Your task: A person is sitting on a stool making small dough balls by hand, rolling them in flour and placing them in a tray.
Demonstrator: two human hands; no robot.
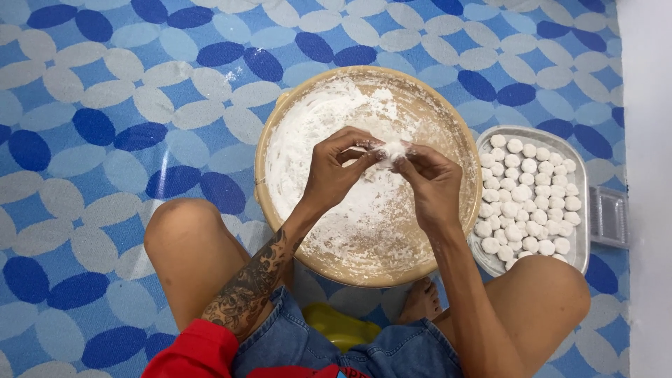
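So the floor (105, 105) is covered in a blue-and-white mat with an oval pattern. Sitting right on it is a big round tan basin (462, 231) dusted with flour, and just beside that, a clear plastic tray (582, 241) packed with small white dough balls (526, 196).

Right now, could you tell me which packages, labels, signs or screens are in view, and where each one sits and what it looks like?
No labels, signs or screens show.
Clear plastic tray: on the floor right of the bowl, rectangular with rounded corners, filled with small white dough balls.
Clear plastic lid or flap: beside the tray's right edge, small, rectangular, see-through.
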